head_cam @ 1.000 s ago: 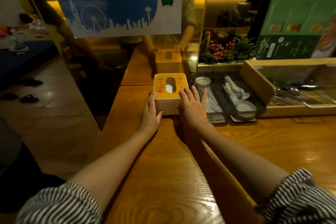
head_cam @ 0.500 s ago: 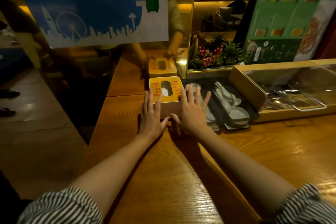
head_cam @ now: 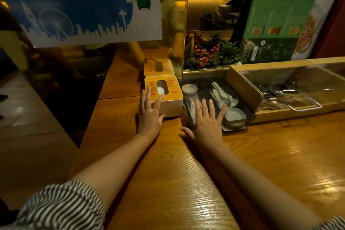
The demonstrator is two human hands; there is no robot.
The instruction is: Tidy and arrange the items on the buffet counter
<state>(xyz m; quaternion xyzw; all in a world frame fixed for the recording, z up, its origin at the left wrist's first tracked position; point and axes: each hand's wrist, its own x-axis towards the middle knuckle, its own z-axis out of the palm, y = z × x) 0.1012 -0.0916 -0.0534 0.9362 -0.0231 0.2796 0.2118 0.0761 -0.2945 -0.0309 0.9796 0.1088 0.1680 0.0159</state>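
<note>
In front of me a glossy gold mirror wall carries a blue-and-white skyline poster with a green suitcase printed on it. The wooden desk below me shines with warm amber glare on its grain. To my left the floor is dim brown tile. Through an opening ahead I see a dark lounge with a chair, lit by a yellow strip. A green menu board leans at my right.
</note>
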